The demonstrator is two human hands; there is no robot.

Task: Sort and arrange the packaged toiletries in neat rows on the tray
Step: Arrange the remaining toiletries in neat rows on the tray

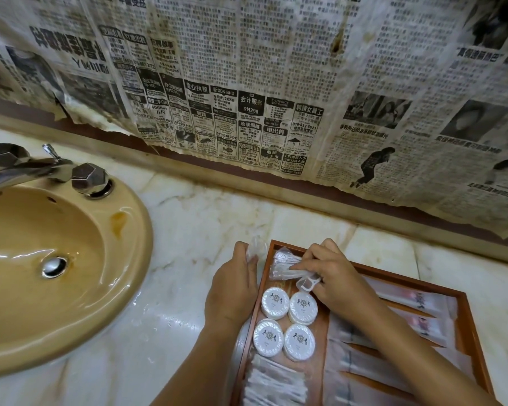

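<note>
Toiletries: right hand (332,276) pinches a clear packet (285,263) at the tray's (468,323) eleven o'clock corner, aligning it; left hand (235,285) grips another, ready.

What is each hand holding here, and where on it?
Left hand grips a clear packet by its lower end. Right hand pinches a white floss pick at its handle.

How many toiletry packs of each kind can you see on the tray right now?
Round white soap packs: 4, in a two-by-two block.
Clear crinkled packets at the far corner, under the right hand: a small pile, count unclear.
Long sachets on the right: blurred, uncountable.
White packets at the near edge: blurred, uncountable.
Total surely countable: 4.
</note>
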